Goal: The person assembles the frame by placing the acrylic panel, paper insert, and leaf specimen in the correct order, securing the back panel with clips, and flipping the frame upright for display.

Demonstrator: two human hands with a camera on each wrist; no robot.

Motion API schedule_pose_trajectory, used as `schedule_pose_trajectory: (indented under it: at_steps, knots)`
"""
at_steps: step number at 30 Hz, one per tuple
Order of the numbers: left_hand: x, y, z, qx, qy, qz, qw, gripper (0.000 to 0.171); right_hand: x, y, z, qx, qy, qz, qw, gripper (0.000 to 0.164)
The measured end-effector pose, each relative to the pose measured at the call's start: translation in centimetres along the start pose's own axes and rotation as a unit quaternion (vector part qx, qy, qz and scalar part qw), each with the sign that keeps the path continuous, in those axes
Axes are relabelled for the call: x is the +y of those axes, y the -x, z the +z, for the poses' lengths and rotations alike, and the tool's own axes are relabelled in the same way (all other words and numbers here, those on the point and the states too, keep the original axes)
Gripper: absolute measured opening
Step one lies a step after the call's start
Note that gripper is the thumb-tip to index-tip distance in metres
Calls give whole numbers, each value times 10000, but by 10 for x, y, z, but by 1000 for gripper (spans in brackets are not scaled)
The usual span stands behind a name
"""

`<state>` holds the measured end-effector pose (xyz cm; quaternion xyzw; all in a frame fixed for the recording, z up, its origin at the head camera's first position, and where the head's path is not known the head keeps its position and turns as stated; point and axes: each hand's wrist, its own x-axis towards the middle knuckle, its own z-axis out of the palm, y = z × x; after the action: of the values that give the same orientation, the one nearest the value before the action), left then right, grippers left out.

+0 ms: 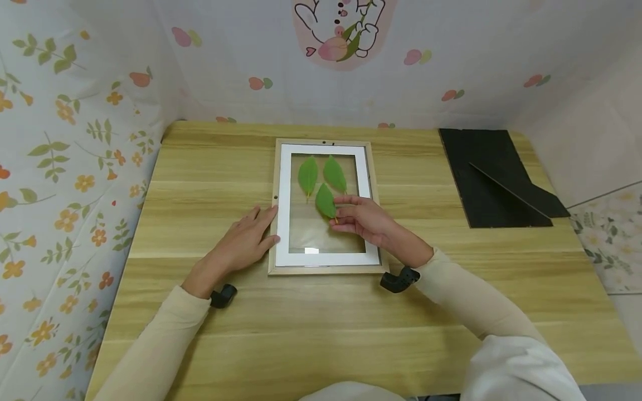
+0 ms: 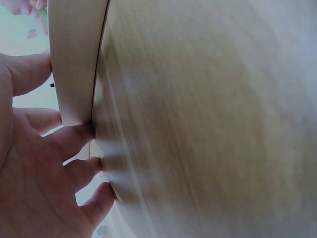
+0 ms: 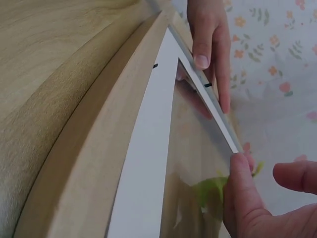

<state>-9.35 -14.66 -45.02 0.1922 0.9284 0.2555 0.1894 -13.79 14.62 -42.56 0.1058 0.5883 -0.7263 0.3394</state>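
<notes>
A light wooden picture frame (image 1: 273, 256) with a white mat border (image 1: 326, 259) and a clear pane lies on the table. Two green leaves (image 1: 307, 175) lie side by side on the upper part of the pane. Below them is a third green leaf (image 1: 325, 200), whose yellowish stem end my right hand (image 1: 363, 220) pinches at the fingertips, low over the pane. My left hand (image 1: 243, 239) rests against the frame's left side, fingers spread and fingertips touching its edge. In the left wrist view, the left fingers (image 2: 79, 141) meet the frame's wooden side (image 2: 74, 64).
Flat on the table's far right lies a black backing board (image 1: 463, 178) with a stand flap (image 1: 511, 189) raised from it. Patterned cloth (image 1: 75, 184) hangs along the left and back of the wooden table (image 1: 210, 167). Each wrist carries a black camera (image 1: 399, 279).
</notes>
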Motion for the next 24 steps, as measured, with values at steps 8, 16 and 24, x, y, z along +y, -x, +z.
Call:
schedule_pose_trajectory:
  at_steps: [8,16,24]
  knots:
    - [0,-1,-1,43,-9,33,10000,69,-6,9,2,-137,242,14,9996,46]
    - [-1,0,-2,26,24,3,10000,70,-6,12,3,-212,312,99,9992,45]
    - [-1,-1,0,-16,45,11,10000,70,-4,13,1,-229,209,147,9994,42]
